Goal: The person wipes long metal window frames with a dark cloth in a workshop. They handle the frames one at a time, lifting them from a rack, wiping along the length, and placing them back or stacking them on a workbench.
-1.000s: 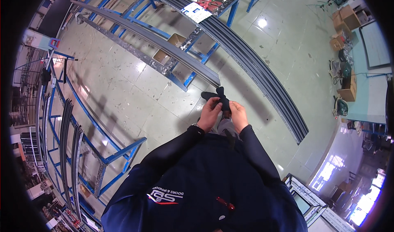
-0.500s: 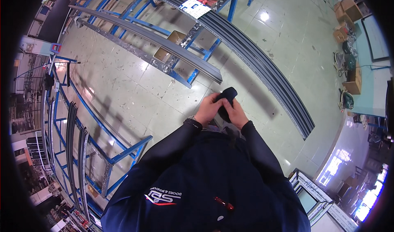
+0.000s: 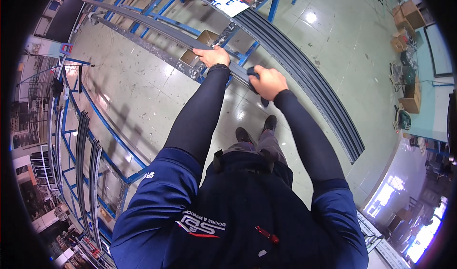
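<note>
A long grey metal profile (image 3: 176,36) lies across a blue frame stand ahead of me, its near end by my hands. My left hand (image 3: 214,57) is closed over the profile a short way from that end, thumb and fingers against it. Near the end, my right hand (image 3: 270,83) grips a dark rounded object (image 3: 252,72) close against the profile. Part of that object shows past the fingers, and a dark piece also hangs below the hand. Its exact kind cannot be made out.
Several dark profiles (image 3: 290,57) lie bundled to the right, with a white sheet (image 3: 230,4) on top. Cardboard boxes (image 3: 207,37) sit under the stand. Another blue rack (image 3: 107,166) with upright-looking profiles is at left. Boxes (image 3: 409,14) and tools line the right wall.
Both hands have moved forward and apart, from in front of my body to the profile. My left hand has let go of the dark object and taken the profile; my right keeps the object.
</note>
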`<action>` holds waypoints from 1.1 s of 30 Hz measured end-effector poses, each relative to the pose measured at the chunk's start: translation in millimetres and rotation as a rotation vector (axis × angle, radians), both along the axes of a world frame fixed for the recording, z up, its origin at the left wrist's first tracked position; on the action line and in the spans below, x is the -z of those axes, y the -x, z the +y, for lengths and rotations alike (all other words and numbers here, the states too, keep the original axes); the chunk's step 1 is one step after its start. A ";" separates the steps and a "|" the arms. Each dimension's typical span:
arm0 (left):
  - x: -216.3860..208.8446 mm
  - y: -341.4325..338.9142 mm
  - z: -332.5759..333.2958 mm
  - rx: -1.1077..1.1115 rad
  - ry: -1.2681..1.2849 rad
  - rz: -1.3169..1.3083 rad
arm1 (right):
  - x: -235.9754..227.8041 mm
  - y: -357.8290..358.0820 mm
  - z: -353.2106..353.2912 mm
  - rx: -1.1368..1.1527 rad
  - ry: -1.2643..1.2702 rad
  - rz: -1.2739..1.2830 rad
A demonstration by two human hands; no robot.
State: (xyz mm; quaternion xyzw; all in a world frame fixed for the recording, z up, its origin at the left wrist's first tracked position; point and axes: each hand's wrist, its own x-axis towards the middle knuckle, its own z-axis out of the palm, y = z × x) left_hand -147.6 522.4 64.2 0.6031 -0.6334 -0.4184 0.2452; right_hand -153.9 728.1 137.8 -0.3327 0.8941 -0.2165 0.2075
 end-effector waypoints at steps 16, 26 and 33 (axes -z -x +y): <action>28.6 23.3 -12.2 0.110 0.258 -0.122 | 62.2 27.3 94.5 -0.064 0.118 -0.175; 23.5 4.3 -9.7 0.092 0.070 -0.139 | 70.9 -61.2 72.9 0.446 0.356 -0.013; 16.9 1.3 -11.0 0.081 0.007 -0.090 | 52.5 -78.3 28.8 0.396 0.654 -0.057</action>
